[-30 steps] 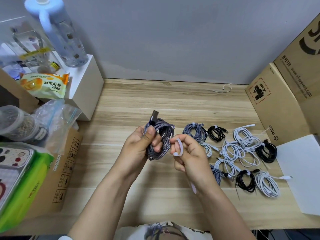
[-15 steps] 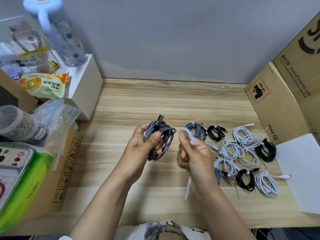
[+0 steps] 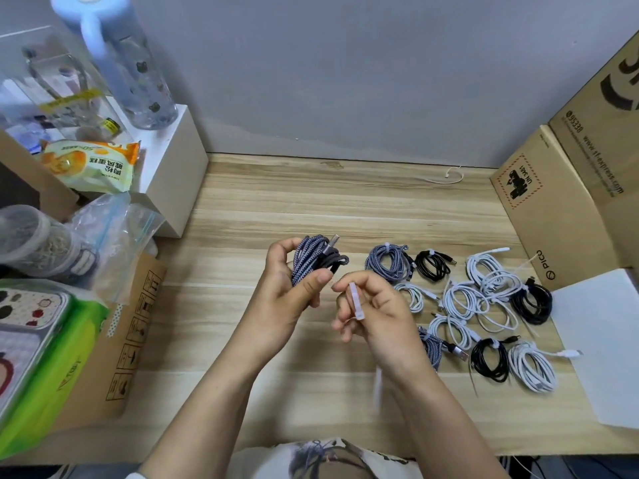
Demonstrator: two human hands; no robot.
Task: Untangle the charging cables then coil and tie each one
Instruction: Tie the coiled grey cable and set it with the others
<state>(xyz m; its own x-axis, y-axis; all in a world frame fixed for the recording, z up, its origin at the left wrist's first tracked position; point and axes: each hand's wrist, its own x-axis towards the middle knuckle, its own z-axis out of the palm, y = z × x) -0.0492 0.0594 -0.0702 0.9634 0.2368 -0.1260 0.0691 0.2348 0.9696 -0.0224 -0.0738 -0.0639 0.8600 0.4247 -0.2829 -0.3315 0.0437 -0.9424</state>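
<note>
Pale wood-grain surface [image 3: 262, 202], laminate planks running left to right, grey wall behind. Left hand [image 3: 287, 299] raised above the middle of the surface, its grip clamped on a coiled braided cable [image 3: 309, 259]: fingers curled round the far side, thumb pressed across the near side. Cable sheath is woven blue-grey and white fabric, loops bunched into a tight oval, a metal USB plug [image 3: 332, 242] sticking up at the top. Right hand [image 3: 375, 312] just beside it, not touching the coil, grip pinched on a thin translucent white cable tie [image 3: 356, 300]; the flat plastic strip runs across the fingers, and its tail blurs below the wrist. To the right, resting on the surface, a cluster of tied coils: one braided blue-grey [image 3: 389, 262], a glossy black one [image 3: 432, 264], several smooth white ones [image 3: 463, 300], more black [image 3: 532, 302] toward the cardboard box [image 3: 539, 216]. Far left, a clear plastic bottle [image 3: 128, 63] stands on a white block [image 3: 173, 167]; a crinkled zip bag [image 3: 114, 236] lies nearer.
</note>
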